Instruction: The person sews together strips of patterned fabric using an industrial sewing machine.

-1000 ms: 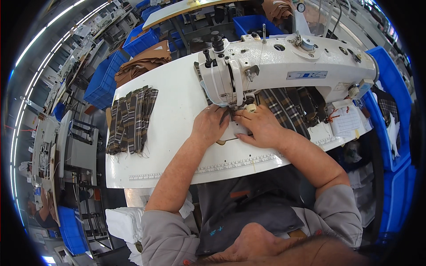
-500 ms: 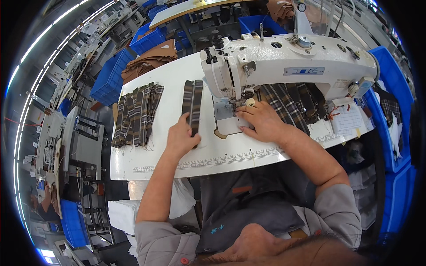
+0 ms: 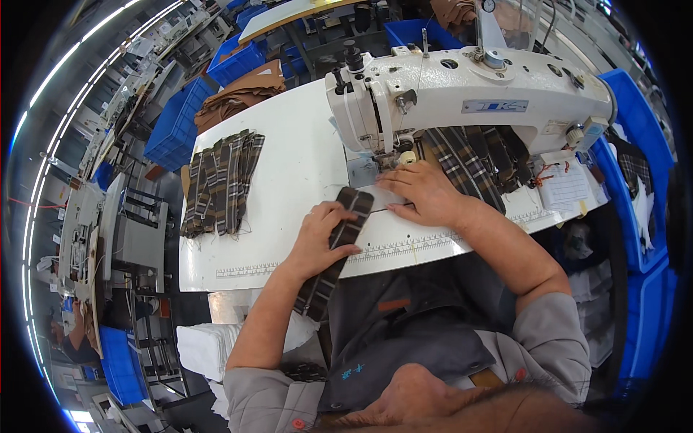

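We are holding a plaid strip (image 3: 349, 225) in our left hand (image 3: 323, 238), the fingers and thumb closing around its middle. Half a second ago it was standing almost straight on the tabletop (image 3: 285, 166), to the left of the metal plate (image 3: 361, 175); now it is slanting towards us, and its lower end is hanging past the front edge. For the work, we are judging this to mean that the strip is free from the sewing machine (image 3: 462, 83) and only the left hand is guiding it. Our right hand (image 3: 427, 195) is staying beside the needle area, lying open with the thumb apart; we are not seeing anything gripped there. One pile of strips (image 3: 222, 186) is lying at the left, and more plaid pieces (image 3: 465, 162) are lying under the machine's arm.
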Demonstrator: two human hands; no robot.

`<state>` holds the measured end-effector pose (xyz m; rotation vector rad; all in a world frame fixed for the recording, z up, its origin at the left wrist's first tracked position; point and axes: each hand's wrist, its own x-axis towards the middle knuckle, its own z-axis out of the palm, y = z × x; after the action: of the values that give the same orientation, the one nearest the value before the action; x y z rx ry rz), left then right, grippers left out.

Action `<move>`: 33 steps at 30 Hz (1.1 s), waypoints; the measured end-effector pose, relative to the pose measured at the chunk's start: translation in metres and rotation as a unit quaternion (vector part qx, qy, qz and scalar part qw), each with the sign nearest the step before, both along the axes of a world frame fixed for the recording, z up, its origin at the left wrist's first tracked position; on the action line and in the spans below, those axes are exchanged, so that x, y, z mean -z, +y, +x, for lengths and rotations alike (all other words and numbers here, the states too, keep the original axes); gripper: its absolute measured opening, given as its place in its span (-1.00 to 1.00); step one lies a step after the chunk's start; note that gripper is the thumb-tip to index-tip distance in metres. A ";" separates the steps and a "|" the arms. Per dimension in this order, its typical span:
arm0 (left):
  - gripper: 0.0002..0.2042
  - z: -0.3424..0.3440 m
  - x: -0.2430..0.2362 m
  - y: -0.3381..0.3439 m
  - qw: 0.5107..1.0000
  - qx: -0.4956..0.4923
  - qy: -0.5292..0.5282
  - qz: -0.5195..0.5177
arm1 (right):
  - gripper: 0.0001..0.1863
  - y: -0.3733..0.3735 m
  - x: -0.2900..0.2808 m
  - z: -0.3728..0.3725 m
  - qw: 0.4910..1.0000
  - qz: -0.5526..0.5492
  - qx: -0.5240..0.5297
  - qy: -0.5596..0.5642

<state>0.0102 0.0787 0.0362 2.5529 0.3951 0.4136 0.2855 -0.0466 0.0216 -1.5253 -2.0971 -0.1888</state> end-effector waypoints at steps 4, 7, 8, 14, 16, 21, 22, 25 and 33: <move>-0.24 0.050 0.009 -0.008 0.996 -0.023 0.020 0.081 | -0.55 0.000 0.004 0.001 1.000 -0.006 -0.014 -0.017; -0.14 0.067 0.007 -0.017 0.992 -0.041 0.066 0.098 | -0.55 -0.002 -0.004 -0.002 0.999 -0.016 0.030 -0.028; -0.16 0.070 0.011 -0.020 0.991 -0.051 0.055 0.110 | -0.54 -0.002 -0.006 -0.002 0.998 -0.030 0.053 -0.028; -0.29 0.083 0.016 -0.019 0.988 -0.074 0.054 0.125 | -0.51 0.005 0.002 0.004 0.997 0.004 0.059 -0.044; -0.34 0.087 0.016 -0.018 0.988 -0.071 0.041 0.128 | -0.52 0.006 0.003 0.004 0.997 -0.003 0.062 -0.039; -0.41 0.091 0.024 -0.022 0.981 -0.079 0.018 0.178 | -0.55 0.006 0.005 0.003 0.997 0.000 0.065 -0.032; -0.41 0.091 0.026 -0.022 0.981 -0.080 0.017 0.177 | -0.56 0.007 0.007 0.003 0.998 -0.001 0.065 -0.027; -0.39 0.095 0.027 -0.023 0.980 -0.087 0.009 0.178 | -0.57 0.005 0.006 0.005 0.997 0.001 0.068 -0.022; -0.36 0.087 0.009 -0.026 0.973 -0.076 0.025 0.218 | -0.51 0.002 0.000 0.003 0.998 0.004 0.061 -0.029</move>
<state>0.0967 0.0523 0.0271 2.9748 0.5756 0.5424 0.2887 -0.0447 0.0220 -1.6626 -2.0464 -0.2876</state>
